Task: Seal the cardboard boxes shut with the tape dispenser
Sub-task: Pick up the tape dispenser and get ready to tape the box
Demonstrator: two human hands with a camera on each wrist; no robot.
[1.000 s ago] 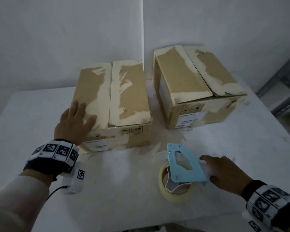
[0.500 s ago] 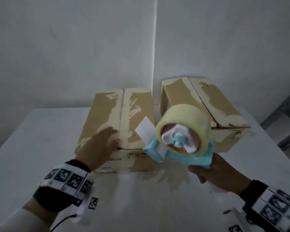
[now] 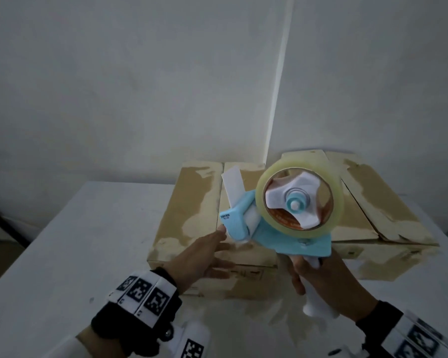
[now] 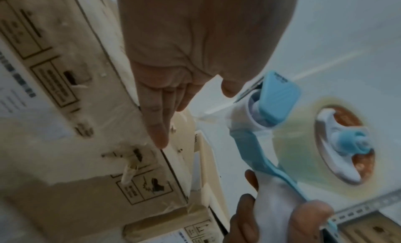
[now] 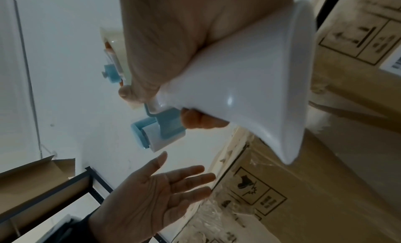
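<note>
Two brown cardboard boxes with closed flaps stand side by side against the wall: the left box (image 3: pixel 192 215) and the right box (image 3: pixel 373 208). My right hand (image 3: pixel 321 277) grips the white handle (image 5: pixel 249 75) of the blue tape dispenser (image 3: pixel 290 228) and holds it in the air over the boxes' near edge. Its clear tape roll (image 3: pixel 339 197) faces me. My left hand (image 3: pixel 212 249) is open with straight fingers at the left box's front top edge. Its index fingertip is close to the dispenser's blue head (image 4: pixel 277 95). I cannot tell whether they touch.
The boxes sit on a white table (image 3: pixel 62 254) in a white wall corner. A dark metal shelf with cardboard (image 5: pixel 43 186) stands off to the left, and a perforated metal rail (image 4: pixel 369 209) is on the right.
My right hand took the dispenser off the table and raised it in front of the boxes. My left hand slid from the left box's top toward the dispenser's head.
</note>
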